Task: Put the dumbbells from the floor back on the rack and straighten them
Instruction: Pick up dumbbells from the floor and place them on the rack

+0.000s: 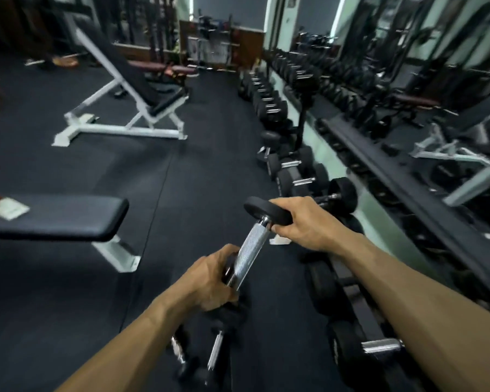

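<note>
Both hands carry one dumbbell (pixel 252 244) tilted in the air over the dark floor (pixel 181 179): the left hand (pixel 210 281) has its fingers curled round the near head, the right hand (pixel 303 222) grips the far head's rim. The rack (pixel 348 275) of dumbbells lies just right, under the right forearm. Two more dumbbells (pixel 207 355) lie on the floor below the left wrist, with open floor stretching left to the flat bench (pixel 57 216).

Black-headed dumbbell (pixel 253 241) (knurled chrome grip), seemingly charcoal floor (pixel 198 154)
</note>
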Demonstrator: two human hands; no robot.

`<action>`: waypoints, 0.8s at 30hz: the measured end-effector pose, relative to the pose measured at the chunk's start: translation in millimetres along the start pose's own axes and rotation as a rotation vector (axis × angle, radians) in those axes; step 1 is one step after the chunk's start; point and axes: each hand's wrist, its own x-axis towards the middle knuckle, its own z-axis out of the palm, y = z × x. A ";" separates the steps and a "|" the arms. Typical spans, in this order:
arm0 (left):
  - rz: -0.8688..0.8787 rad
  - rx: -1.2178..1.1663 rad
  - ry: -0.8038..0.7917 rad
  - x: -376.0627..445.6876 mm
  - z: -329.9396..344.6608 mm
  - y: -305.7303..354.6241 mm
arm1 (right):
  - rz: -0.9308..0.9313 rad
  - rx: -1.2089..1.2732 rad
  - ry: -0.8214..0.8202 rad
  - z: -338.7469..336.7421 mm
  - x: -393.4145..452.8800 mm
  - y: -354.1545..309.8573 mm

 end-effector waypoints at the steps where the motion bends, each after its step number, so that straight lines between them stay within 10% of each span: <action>1: 0.021 0.007 -0.021 9.7 3.7 17.9 | 0.020 -0.003 0.015 -16.2 -7.7 12.4; 24: 0.394 0.077 -0.578 259.9 338.1 397.2 | 0.624 -0.057 0.127 -239.5 -257.1 434.8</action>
